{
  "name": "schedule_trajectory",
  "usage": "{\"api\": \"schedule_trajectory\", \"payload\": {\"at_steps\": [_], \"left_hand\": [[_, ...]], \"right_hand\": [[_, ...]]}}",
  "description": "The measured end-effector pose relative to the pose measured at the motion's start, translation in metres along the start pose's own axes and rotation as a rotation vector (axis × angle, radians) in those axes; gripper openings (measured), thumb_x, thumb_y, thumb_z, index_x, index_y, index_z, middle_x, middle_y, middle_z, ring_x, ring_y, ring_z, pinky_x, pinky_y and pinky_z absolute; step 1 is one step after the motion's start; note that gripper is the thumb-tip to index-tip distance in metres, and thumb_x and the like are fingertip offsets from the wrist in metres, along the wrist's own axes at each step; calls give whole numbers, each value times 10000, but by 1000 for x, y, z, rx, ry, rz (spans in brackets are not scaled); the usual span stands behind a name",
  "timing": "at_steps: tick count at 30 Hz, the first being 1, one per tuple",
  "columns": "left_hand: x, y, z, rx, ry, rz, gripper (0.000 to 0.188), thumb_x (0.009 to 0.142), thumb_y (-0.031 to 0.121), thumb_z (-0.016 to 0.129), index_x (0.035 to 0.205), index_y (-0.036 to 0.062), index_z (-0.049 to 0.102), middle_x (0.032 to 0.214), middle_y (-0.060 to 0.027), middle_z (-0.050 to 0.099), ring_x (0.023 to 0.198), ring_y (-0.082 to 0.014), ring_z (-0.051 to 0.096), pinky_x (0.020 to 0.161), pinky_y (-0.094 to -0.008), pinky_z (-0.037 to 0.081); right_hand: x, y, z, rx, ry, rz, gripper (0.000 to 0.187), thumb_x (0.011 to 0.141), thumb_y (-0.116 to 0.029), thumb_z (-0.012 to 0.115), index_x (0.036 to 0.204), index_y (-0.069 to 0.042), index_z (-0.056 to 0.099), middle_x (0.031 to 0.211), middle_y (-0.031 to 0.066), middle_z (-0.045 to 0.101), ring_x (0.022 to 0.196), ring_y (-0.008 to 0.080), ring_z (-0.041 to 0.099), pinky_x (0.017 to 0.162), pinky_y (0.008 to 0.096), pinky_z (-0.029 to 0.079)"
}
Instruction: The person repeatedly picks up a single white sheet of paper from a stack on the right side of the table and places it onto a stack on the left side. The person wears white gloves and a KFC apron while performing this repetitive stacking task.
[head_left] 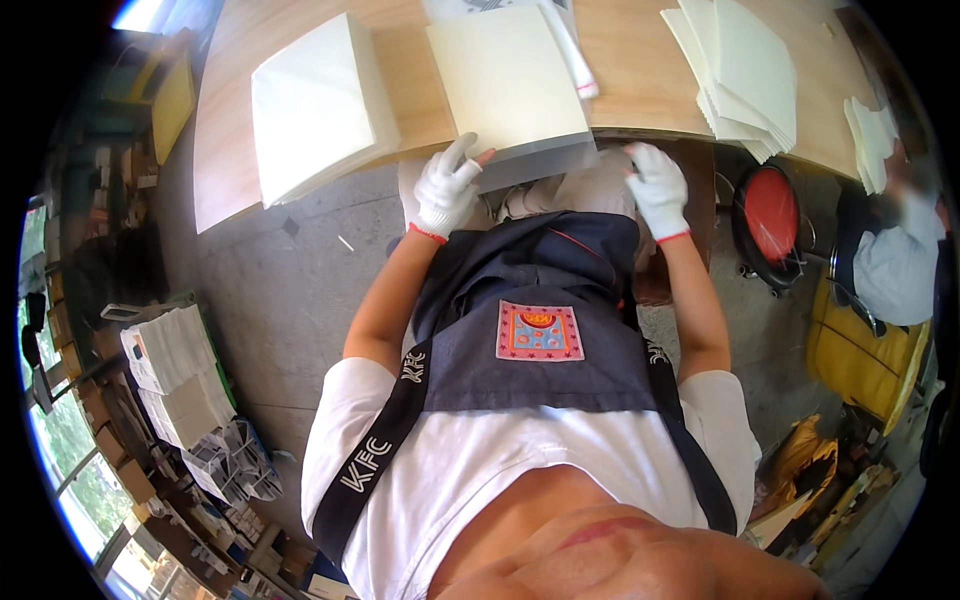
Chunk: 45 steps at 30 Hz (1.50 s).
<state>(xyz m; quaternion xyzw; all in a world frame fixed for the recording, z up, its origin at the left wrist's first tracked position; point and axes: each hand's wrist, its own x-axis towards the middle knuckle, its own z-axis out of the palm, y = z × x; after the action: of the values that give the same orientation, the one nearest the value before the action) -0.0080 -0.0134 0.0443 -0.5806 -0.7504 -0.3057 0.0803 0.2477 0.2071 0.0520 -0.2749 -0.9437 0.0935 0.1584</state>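
I have the left hand [447,190], in a white glove with a red cuff, at the near-left corner of a pale cream sheet stack [510,75]. Its thumb and fingers meet the edge of a translucent plastic film [540,160] there; I cannot tell whether they pinch it or merely rest on it. The film pokes out from under the stack and overhangs the near edge of the wooden table [635,80]. My right hand [658,185], gloved alike, is loosely bent and released, its fingertips just beside the film's right corner, with nothing visible in them.

Left of and ahead of the left hand I see a thick white paper stack [315,110]. Between the hands and farther ahead, a white cloth strip with a pinkish end [577,70] lies along the cream stack's right side. Ahead of the right hand and to its right, loosely fanned cream sheets [745,75] project past the table edge. A red-seated stool [770,215] stands right of that hand; farther right I make out a co-worker [898,265], partly blurred.
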Motion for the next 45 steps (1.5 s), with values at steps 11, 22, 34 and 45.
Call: {"api": "schedule_trajectory", "payload": {"at_steps": [11,22,34,45], "left_hand": [[-6,-1,23,-738,239,-815,200,835,105,642,765,65,459,687,19,485,597,-73,478,517,-241,400],[18,10,-50,-934,246,-686,120,882,126,583,904,9,591,761,51,504,714,-40,424,631,-183,353],[-37,-156,-165,235,217,-694,361,836,37,457,1182,13,558,1143,-138,585,991,-213,583,876,-275,445],[-94,-97,-75,-441,807,-943,309,879,30,442,1175,15,531,1176,-106,551,1038,-210,525,891,-317,420]], "right_hand": [[45,-74,38,701,78,572,187,826,-180,634,769,-32,536,638,45,566,545,89,497,528,272,414],[35,-55,91,1555,-236,733,269,904,-154,509,1136,-23,547,742,17,576,491,99,547,418,232,434],[166,-258,45,1105,-470,281,339,860,-351,581,707,-48,566,549,12,536,473,89,503,456,259,397],[90,25,-37,1480,599,838,184,932,-186,430,1066,-74,487,833,128,641,613,183,619,502,296,530]]}}
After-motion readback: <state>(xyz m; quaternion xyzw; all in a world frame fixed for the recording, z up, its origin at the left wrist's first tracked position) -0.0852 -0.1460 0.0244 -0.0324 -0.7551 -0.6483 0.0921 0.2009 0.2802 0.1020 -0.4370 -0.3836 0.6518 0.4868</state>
